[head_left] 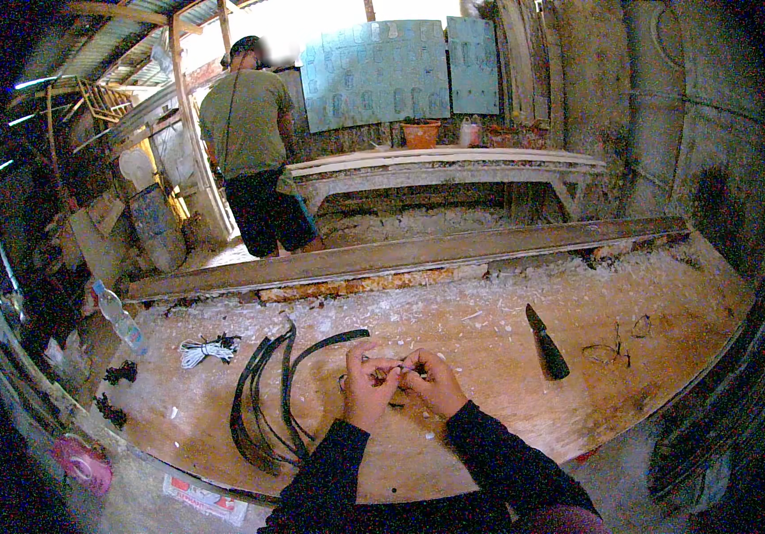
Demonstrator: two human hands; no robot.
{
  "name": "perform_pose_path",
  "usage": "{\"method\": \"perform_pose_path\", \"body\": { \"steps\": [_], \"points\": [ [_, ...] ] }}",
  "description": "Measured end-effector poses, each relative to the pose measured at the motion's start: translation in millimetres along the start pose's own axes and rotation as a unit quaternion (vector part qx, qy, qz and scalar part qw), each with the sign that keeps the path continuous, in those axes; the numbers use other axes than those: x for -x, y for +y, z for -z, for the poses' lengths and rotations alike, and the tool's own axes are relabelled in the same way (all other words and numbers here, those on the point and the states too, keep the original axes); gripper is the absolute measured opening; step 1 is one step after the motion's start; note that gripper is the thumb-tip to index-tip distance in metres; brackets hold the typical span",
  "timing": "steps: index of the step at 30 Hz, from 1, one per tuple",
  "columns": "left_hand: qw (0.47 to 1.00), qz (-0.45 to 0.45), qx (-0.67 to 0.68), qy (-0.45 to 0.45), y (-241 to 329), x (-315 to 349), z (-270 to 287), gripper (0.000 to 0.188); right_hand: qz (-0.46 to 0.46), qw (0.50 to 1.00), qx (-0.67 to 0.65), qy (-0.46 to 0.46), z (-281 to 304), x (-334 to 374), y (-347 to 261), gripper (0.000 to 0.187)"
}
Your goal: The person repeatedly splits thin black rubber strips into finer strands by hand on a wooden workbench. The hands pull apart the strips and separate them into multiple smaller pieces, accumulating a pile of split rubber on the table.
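Over the middle of the wooden table (pixel 489 392), my left hand (pixel 370 384) and my right hand (pixel 431 381) meet fingertip to fingertip. Both are closed in a pinch on something small and dark that the fingers mostly hide; its kind does not show. Just left of my left hand lie several curved black strips (pixel 262 400), one arching toward my fingers. A knife (pixel 550 349) with a dark handle rests to the right, apart from my right hand.
A bundle of white cord (pixel 207 351), dark clumps (pixel 115 405) and a plastic bottle (pixel 122 319) lie at the left. Thin dark wire (pixel 614 354) sits far right. A long plank (pixel 418 255) lines the table's back edge, with pale scraps before it. Beyond stand a person (pixel 253 151) and a bench (pixel 453 165).
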State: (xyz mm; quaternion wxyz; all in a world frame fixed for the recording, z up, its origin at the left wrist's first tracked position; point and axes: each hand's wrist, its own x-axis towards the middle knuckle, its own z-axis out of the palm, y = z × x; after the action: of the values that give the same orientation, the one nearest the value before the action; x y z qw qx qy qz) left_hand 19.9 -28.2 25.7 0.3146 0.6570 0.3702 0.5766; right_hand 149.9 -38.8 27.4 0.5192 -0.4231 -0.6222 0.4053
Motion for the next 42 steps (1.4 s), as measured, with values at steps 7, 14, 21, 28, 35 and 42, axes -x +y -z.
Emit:
{"method": "perform_pose_path", "body": {
  "steps": [7, 14, 21, 28, 35, 42],
  "points": [
    [0.975, 0.09, 0.204, -0.014, -12.6, 0.1, -0.6, 0.042, -0.128, 0.943, -0.298, -0.069, 4.7, -1.3, 5.3, 0.001],
    [0.985, 0.112, 0.129, -0.018, -17.4, -1.3, 4.7, 0.009, -0.14, 0.891, -0.405, -0.153, 11.0, -6.2, 4.1, 0.009],
    [0.996, 0.049, 0.06, -0.033, -14.3, -3.1, 6.6, 0.008, -0.163, 0.856, -0.474, -0.129, 8.5, -3.4, 6.1, 0.012],
    [0.996, 0.047, 0.034, -0.065, -17.0, -2.8, 8.6, 0.012, -0.149, 0.885, -0.43, -0.103, 9.3, -2.7, 3.7, 0.008],
    [0.991, 0.037, 0.065, -0.111, -14.7, -6.0, 11.3, 0.013, -0.111, 0.938, -0.324, -0.051, 9.1, -3.8, 3.7, 0.01],
    [0.949, 0.153, 0.219, -0.167, -6.2, -5.6, 15.3, 0.01, -0.075, 0.948, -0.304, -0.056, 6.2, -5.3, -1.6, 0.016]
  ]
}}
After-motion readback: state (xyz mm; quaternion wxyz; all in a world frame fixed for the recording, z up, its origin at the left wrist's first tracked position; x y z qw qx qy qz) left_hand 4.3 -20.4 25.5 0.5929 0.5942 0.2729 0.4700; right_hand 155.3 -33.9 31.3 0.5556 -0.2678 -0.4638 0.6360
